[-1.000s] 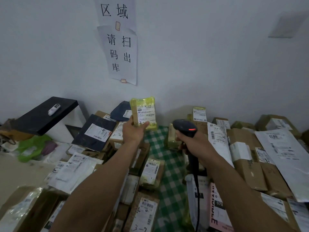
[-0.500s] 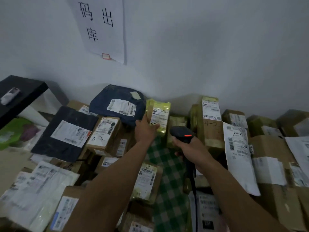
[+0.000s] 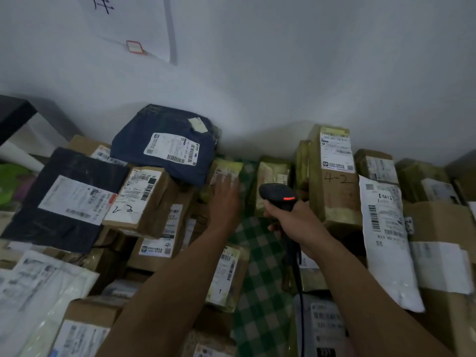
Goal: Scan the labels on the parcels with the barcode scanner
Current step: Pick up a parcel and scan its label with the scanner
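Note:
A small yellow-green parcel [image 3: 228, 166] with a white label lies near the wall, just right of a dark blue bag parcel [image 3: 164, 143]. My left hand [image 3: 224, 199] lies flat on its near end with straight, blurred fingers. My right hand [image 3: 291, 217] grips the black barcode scanner [image 3: 277, 195], whose red light glows; its head points toward the wall, and its cable runs down past my forearm. Another yellow-green parcel [image 3: 271, 181] stands right behind the scanner.
Labelled parcels cover the green checked cloth [image 3: 257, 266]: a brown box marked 2-3 [image 3: 144, 197], a black flat bag [image 3: 64, 199], a tall box marked 4-2 [image 3: 334, 176], a white bag [image 3: 386, 240]. A paper sign [image 3: 128, 19] hangs on the wall.
My left hand carried the yellow-green parcel down from mid-air to the pile by the wall and opened flat on it. The camera tilted down; the scanner stayed roughly in place.

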Available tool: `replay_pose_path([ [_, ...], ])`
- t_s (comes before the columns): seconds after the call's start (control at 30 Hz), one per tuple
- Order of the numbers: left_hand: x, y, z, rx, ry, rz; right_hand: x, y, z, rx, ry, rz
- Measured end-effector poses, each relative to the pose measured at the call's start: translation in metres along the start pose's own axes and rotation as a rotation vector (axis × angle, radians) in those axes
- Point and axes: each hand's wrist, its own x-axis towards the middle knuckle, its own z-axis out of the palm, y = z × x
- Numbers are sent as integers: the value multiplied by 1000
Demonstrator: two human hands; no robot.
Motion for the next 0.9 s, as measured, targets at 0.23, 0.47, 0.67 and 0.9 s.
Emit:
replay_pose_path([
  [0.23, 8, -4, 14, 132, -223, 102, 1, 6, -1, 26, -9, 6],
  [0.47, 43, -1, 4, -125, -296, -1, -1, 13, -8, 26, 11, -10],
  [0.67, 16, 29, 0, -710, 7, -206, -11, 17, -16, 43, 35, -20],
  [0.9, -7, 48, 21, -924, -132, -276, -27, 20, -18, 17, 53, -27],
])
